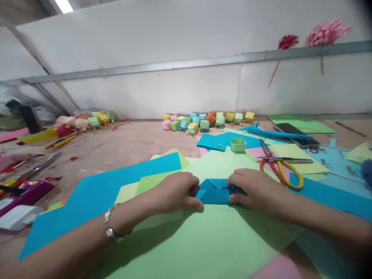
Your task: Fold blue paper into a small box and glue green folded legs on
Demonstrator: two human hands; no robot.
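A small piece of folded blue paper [213,195] lies on a large light green sheet [203,240], its top edge showing angled creases. My left hand [177,192], with a silver bracelet on the wrist, is closed around the paper's left end, thumb in front. On the right end, my right hand [250,188] pinches the same paper between thumb and fingers. Just behind the hands stands a small open green paper box [238,145]. Scissors [283,166] with red and yellow handles rest near my right wrist.
Several small coloured paper boxes [193,128] line the table against the wall, with another cluster [83,123] at left. A phone [295,134] lies at back right. Blue sheets [95,193] spread leftward. A purple tool [31,193] sits at far left. Paper flowers [327,33] hang on the rail.
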